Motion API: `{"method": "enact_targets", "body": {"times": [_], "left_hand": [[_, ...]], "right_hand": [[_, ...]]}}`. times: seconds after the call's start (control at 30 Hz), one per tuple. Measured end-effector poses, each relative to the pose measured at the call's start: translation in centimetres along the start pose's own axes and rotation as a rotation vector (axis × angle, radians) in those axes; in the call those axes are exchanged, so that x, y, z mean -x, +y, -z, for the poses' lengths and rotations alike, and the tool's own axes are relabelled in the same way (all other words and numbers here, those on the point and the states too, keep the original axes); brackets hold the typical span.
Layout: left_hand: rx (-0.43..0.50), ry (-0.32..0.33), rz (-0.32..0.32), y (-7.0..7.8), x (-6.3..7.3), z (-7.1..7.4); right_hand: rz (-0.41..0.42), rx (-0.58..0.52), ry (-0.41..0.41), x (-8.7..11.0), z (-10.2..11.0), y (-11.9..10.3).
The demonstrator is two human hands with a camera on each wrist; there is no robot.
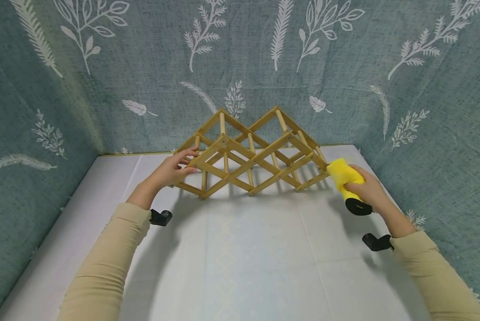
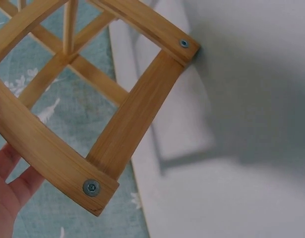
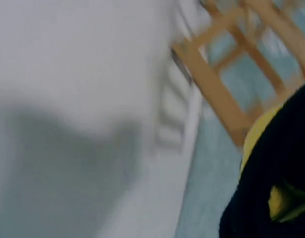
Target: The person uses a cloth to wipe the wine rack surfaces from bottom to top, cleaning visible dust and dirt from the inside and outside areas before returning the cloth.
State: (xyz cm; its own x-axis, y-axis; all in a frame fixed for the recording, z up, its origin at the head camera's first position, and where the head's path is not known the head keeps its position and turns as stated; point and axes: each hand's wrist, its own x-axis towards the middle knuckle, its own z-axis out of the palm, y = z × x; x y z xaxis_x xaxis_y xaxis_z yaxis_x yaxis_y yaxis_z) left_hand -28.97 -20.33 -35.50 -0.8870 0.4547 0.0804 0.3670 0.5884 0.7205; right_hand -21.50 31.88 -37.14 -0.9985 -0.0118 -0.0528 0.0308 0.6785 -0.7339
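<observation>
A wooden folding wine rack (image 1: 250, 165) of crossed slats and round dowels stands opened out in a zigzag at the back of the table. My left hand (image 1: 173, 167) holds its left end, fingers and thumb about the slats. In the left wrist view, the fingers (image 2: 26, 183) pass behind a slat (image 2: 38, 144) with a screw at its corner. My right hand (image 1: 368, 189) grips a yellow, pistol-shaped tool (image 1: 342, 171) with a black base, its front close to the rack's right end. The black base (image 3: 261, 178) fills the lower right of the blurred right wrist view, hiding the hand.
A white cloth covers the table (image 1: 256, 258), with shadows of the arms and rack on it. Green leaf-patterned fabric (image 1: 155, 53) walls in the back and both sides, close behind the rack. Black camera mounts (image 1: 160, 217) jut from both wrists.
</observation>
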Motion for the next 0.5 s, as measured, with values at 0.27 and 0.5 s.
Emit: {"method": "enact_targets", "body": {"times": [0.27, 0.5], "left_hand": [[0.023, 0.001, -0.019, 0.0, 0.0, -0.3], [0.017, 0.003, -0.024, 0.0, 0.1, -0.4]], "right_hand": [[0.083, 0.032, -0.258, -1.9, -8.5, -1.1], [0.051, -0.052, -0.234, -3.1, -10.8, -1.3]]}}
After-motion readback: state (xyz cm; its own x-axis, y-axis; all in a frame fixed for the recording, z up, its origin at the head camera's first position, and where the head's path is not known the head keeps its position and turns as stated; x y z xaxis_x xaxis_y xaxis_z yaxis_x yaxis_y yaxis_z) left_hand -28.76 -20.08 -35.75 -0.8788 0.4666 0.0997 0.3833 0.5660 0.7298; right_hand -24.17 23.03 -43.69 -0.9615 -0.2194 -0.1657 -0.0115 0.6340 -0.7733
